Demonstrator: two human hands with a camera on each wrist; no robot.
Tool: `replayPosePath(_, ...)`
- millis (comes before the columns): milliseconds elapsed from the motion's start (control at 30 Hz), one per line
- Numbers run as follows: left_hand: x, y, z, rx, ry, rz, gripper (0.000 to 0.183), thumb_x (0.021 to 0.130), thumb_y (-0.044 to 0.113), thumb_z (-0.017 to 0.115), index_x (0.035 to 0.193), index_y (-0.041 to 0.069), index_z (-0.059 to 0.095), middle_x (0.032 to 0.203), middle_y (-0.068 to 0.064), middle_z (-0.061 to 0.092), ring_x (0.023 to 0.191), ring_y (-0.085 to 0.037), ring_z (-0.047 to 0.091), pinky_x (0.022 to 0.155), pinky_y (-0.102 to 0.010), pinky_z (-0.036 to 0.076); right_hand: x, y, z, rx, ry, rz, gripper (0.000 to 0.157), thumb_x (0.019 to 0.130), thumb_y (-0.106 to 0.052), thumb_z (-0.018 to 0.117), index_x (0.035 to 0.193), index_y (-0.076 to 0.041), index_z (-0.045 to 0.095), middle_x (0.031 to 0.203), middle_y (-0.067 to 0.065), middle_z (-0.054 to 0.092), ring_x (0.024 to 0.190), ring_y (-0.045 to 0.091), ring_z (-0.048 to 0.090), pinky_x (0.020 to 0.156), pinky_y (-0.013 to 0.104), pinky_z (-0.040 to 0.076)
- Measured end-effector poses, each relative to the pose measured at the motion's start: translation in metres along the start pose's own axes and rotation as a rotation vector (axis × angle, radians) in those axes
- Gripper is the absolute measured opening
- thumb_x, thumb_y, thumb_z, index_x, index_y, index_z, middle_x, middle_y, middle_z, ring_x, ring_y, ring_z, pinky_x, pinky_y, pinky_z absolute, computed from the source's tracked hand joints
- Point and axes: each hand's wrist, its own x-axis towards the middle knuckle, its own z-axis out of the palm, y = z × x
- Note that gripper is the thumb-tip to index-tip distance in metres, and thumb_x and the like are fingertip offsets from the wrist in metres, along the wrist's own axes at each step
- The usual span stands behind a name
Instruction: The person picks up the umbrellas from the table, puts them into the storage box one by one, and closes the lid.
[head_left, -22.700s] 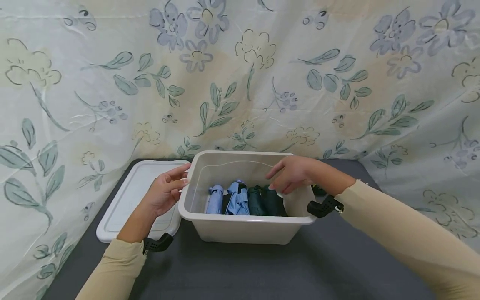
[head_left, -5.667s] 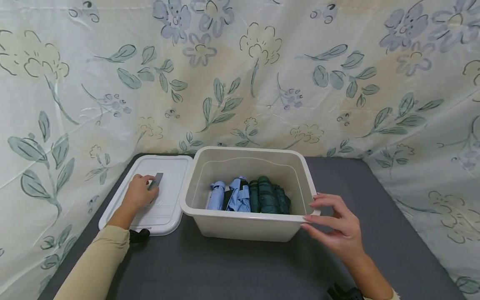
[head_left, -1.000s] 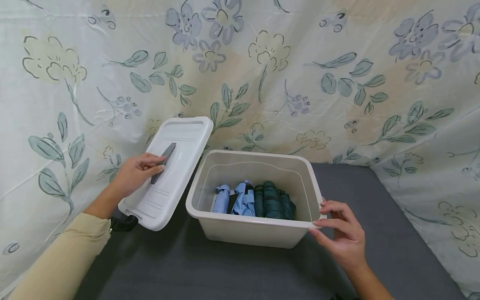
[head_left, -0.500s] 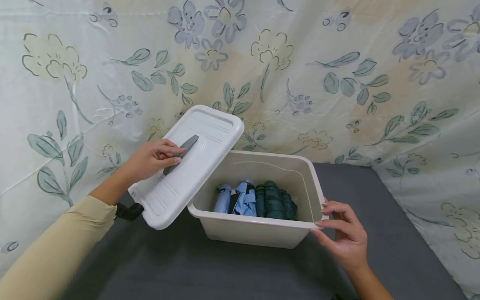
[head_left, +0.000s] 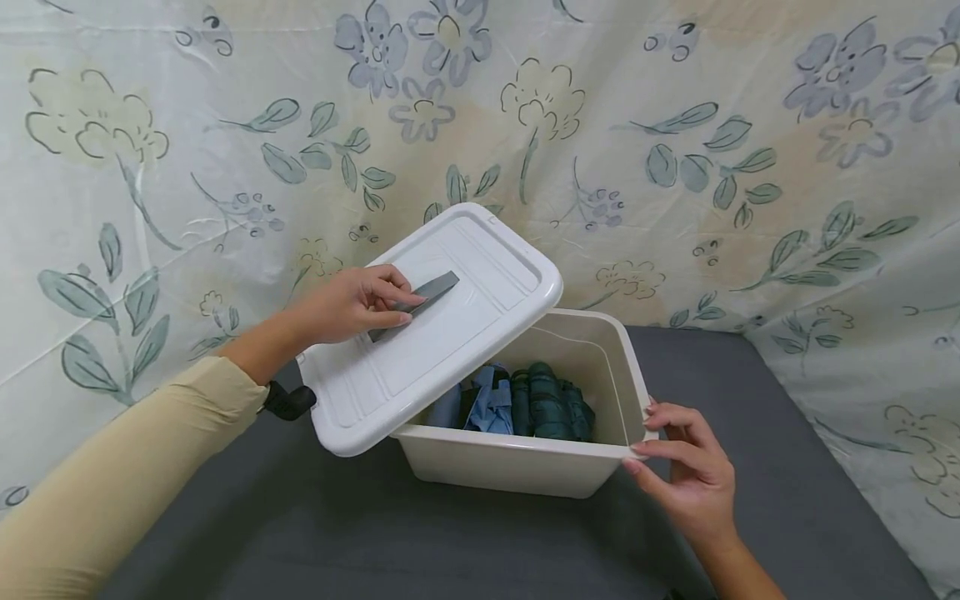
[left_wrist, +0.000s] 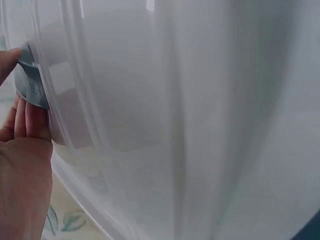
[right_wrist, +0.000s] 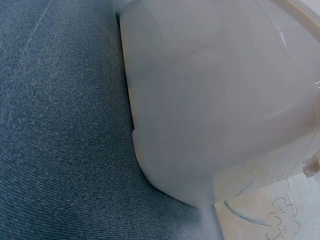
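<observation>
My left hand [head_left: 360, 304] pinches the grey handle [head_left: 438, 287] on top of a white plastic lid [head_left: 480, 325]. The lid tilts over the left part of a beige storage bin [head_left: 510, 462], leaving its right part uncovered. In the left wrist view the fingers curl round the handle [left_wrist: 32, 85]. My right hand [head_left: 690, 471] grips the bin's near right corner, thumb below the rim and fingers over it. Inside lie dark green rolled fabric bundles [head_left: 551, 404] and light blue ones [head_left: 491, 404], the leftmost partly hidden by the lid.
The bin stands on a dark grey tabletop [head_left: 450, 542]. Behind it hangs a floral curtain [head_left: 600, 150], close to the table's far edge. The right wrist view is filled mostly by the bin's outer wall [right_wrist: 200, 100] and the table cloth [right_wrist: 65, 125].
The lid, lifted off the table by the left hand, has moved right from beside the bin to over its left part. My right hand stays on the bin's corner.
</observation>
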Motion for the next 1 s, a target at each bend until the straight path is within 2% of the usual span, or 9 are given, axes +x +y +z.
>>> replayPosePath(167,0.013,0.014,0.007,-0.034,-0.058,0.059,0.03,0.092,0.008,0.076,0.122,0.007,0.075,0.113,-0.01,0.064,0.082,-0.018,0.058,0.07,-0.021,0.051,-0.001,0.0,0.002,0.012,0.009,-0.01,0.018,0.073,0.018,0.081,0.089,0.017,0.072,0.116,0.027,0.059,0.121,0.034,0.053,0.12,0.037,0.041)
replayPosePath(533,0.039,0.04,0.028,-0.03,-0.226,0.157,0.028,0.092,0.008,0.075,0.12,0.011,0.077,0.112,-0.005,0.062,0.081,-0.015,0.054,0.07,-0.021,0.048,-0.002,0.002,0.005,0.041,0.005,-0.029,0.018,0.074,0.018,0.081,0.089,0.019,0.071,0.117,0.027,0.06,0.123,0.034,0.053,0.119,0.037,0.042)
replayPosePath(800,0.055,0.053,0.039,-0.034,-0.362,0.17,0.028,0.093,0.006,0.074,0.119,0.011,0.078,0.113,-0.004,0.063,0.085,-0.015,0.054,0.072,-0.022,0.049,0.001,0.003,0.007,0.071,-0.007,-0.057,0.017,0.074,0.019,0.08,0.089,0.02,0.071,0.117,0.028,0.06,0.12,0.034,0.056,0.119,0.039,0.043)
replayPosePath(1000,0.068,0.063,0.051,-0.002,-0.463,0.184,0.026,0.093,0.008,0.074,0.118,0.013,0.079,0.112,-0.003,0.064,0.083,-0.014,0.05,0.073,-0.022,0.046,0.003,0.002,0.008,0.101,0.002,-0.087,0.019,0.072,0.021,0.08,0.087,0.023,0.069,0.119,0.03,0.06,0.116,0.033,0.06,0.11,0.035,0.05)
